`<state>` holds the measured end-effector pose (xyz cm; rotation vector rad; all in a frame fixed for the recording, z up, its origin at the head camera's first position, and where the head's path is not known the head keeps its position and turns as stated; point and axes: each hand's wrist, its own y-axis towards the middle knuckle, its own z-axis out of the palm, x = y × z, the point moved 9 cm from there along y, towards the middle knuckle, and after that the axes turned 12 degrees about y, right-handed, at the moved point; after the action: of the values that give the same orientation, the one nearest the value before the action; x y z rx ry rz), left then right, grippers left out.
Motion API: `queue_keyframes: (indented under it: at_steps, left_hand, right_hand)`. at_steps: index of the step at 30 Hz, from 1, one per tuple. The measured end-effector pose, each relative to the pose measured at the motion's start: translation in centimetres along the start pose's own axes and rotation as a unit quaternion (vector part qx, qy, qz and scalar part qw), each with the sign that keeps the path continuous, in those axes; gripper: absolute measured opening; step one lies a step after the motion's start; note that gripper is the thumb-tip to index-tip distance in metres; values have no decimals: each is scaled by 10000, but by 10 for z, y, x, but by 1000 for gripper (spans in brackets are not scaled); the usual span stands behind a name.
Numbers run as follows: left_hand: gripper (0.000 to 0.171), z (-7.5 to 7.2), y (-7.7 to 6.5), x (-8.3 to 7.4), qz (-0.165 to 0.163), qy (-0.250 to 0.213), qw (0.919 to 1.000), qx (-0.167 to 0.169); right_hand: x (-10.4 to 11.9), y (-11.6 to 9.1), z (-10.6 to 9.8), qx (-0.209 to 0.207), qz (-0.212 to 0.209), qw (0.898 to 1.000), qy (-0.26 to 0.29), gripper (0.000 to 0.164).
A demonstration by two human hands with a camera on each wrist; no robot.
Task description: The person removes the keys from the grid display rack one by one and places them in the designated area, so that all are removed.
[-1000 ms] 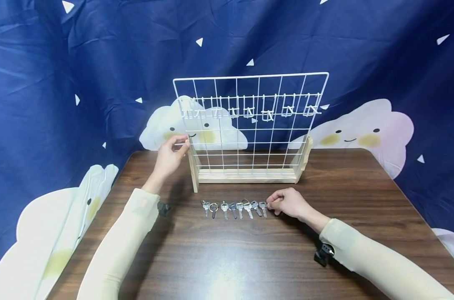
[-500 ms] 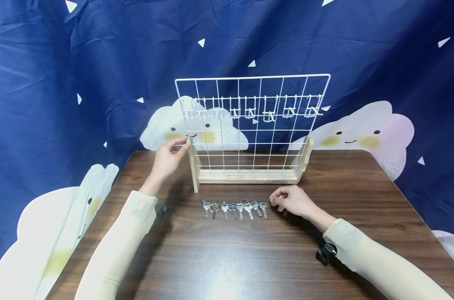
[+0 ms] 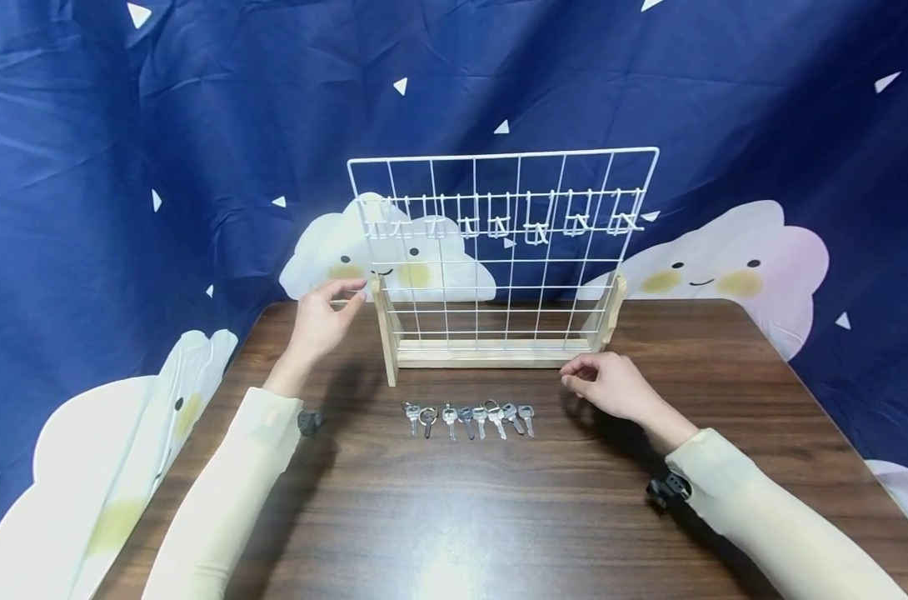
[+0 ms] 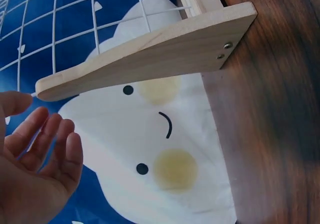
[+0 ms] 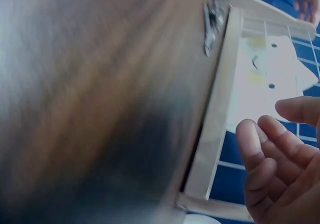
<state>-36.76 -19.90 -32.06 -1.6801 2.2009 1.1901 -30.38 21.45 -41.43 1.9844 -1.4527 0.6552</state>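
Note:
A white wire grid rack (image 3: 508,262) on a wooden stand (image 3: 491,361) stands at the back of the table, with several white hooks along its upper part. In front of it several keys (image 3: 481,422) lie in a row, some with rings. My left hand (image 3: 321,323) hovers just left of the stand's left wooden upright (image 4: 145,59), fingers loosely bent, touching nothing. To the right of the keys, near the stand's right foot, my right hand (image 3: 611,385) is held above the table with thumb and fingers apart and nothing between them.
The brown wooden table (image 3: 454,508) spreads in front of the rack. A blue curtain (image 3: 222,125) with white cloud figures hangs behind. Each sleeve carries a black wrist device (image 3: 667,492).
My left hand has let go of the wooden upright and shifted left. My right hand has drawn away from the last key, rightward and farther back. The keys lie as before.

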Motion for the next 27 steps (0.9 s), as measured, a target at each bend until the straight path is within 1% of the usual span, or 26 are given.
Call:
queue_keyframes:
  at_steps: [5, 10, 18, 24, 27]
  left_hand:
    - [29, -4, -1, -5, 236, 356, 9991, 18]
    - [30, -9, -3, -12, 474, 767, 9959, 70]
    - [31, -14, -3, -17, 545, 1234, 9903, 341]
    - [31, -16, -2, -18, 546, 1529, 9856, 478]
    - [31, -18, -1, -19, 584, 1724, 9820, 504]
  right_hand:
    - [3, 1, -22, -297, -153, 9993, -187, 10]
    - [6, 1, -41, -511, -294, 9979, -284, 11]
    - [11, 1, -63, -715, -358, 9958, -452, 12]
    - [17, 0, -85, -1043, -605, 9902, -701, 11]
    - [19, -1, -96, -1112, -569, 9882, -881, 11]
